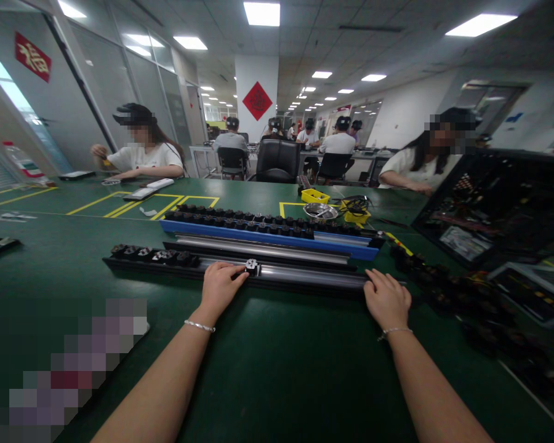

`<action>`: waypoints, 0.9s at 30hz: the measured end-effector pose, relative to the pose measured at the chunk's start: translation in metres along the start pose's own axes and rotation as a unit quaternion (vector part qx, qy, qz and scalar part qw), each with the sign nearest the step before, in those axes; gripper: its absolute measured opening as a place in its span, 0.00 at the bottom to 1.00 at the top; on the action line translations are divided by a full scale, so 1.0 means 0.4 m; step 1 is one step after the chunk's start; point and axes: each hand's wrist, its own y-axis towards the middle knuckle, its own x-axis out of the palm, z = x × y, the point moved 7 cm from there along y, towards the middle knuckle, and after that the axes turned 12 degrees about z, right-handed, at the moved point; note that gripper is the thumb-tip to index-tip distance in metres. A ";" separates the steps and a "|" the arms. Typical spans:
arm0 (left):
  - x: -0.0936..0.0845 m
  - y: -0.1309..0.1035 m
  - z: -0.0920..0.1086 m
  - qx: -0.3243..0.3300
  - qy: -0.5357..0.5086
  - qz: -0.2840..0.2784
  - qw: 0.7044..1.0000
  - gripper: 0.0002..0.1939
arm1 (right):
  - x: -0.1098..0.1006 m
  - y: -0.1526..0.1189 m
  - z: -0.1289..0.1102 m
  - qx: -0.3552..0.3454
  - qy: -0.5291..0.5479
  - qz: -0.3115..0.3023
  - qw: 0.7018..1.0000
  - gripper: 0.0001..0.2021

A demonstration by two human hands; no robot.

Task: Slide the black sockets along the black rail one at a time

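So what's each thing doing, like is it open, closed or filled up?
Long black rail with silver channel: partly filled, dark blocks at its left end.
Small black-and-silver block: apart from those, touched by the left hand.
Right hand: at the rail's right end.
Long blue tray: mostly filled with black pieces.
Big black boxy case: open, insides showing.
Clear red-capped plastic bottle: closed.

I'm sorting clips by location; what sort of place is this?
Probably an assembly workshop: a green worktable, a long rail bearing small black parts, and what looks like an open computer case.
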 end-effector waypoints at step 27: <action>0.010 -0.006 0.003 0.004 -0.006 -0.008 1.000 0.15 | -0.003 -0.002 -0.005 0.006 0.008 -0.001 1.000 0.23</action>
